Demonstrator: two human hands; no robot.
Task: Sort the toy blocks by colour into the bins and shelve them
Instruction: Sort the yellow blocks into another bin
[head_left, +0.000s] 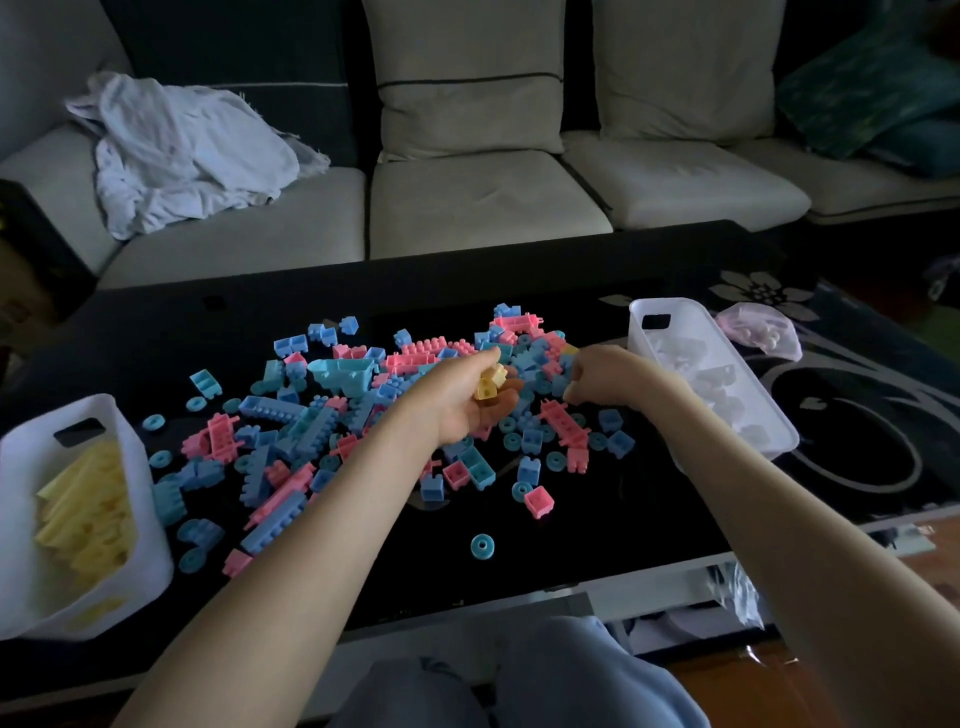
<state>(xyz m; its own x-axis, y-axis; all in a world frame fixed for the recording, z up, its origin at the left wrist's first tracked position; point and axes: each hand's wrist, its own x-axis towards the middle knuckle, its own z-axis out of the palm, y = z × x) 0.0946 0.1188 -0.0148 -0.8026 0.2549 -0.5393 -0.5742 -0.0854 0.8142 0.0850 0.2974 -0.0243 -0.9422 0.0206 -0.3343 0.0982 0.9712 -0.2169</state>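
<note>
Left hand (470, 408) holds yellow blocks (491, 383), their row running toward its fingertips.

Blocks (363, 415) mid-table (571, 545) — bins (31, 597) left and right (670, 332).

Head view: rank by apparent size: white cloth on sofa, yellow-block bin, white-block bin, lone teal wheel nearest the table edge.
1. White cloth and yellow-block bin: look alike, no ranking; the bin is nearer and cropped.
2. White-block bin: smaller, though farther from the camera.
3. Teal wheel: smallest by far.
</note>
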